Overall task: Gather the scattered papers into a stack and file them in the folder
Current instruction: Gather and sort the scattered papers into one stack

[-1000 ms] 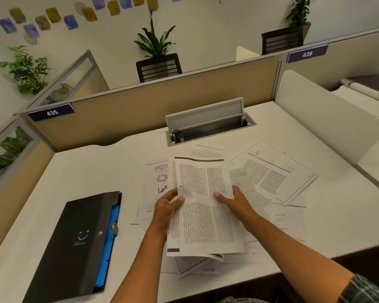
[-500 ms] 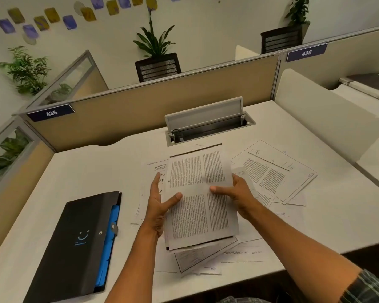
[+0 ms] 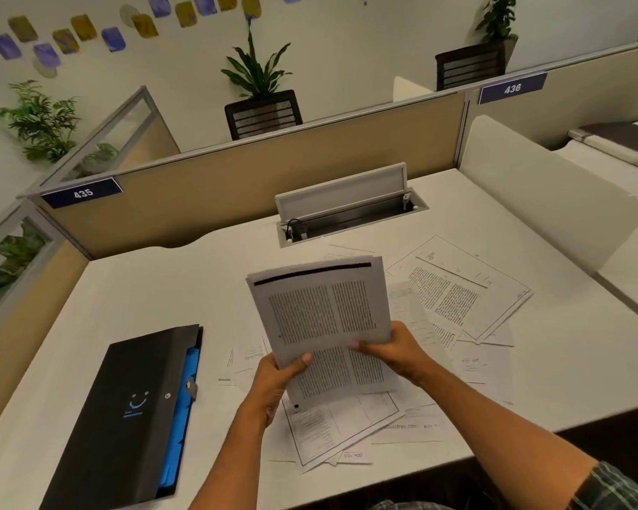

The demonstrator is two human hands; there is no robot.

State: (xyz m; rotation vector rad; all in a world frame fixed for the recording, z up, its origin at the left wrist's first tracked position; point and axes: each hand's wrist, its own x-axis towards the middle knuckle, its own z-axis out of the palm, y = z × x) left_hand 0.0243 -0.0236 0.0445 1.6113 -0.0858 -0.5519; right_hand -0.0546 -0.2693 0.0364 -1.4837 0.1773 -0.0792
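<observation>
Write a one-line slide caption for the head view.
Both hands, left and right, lift a sheaf of papers above loose sheets, black folder alongside.

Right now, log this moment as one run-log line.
left hand: gripping paper stack | right hand: gripping stack | stack: lifted off desk | loose papers: scattered | folder: shut

white desk, open cable tray, potted plants, partition
</observation>
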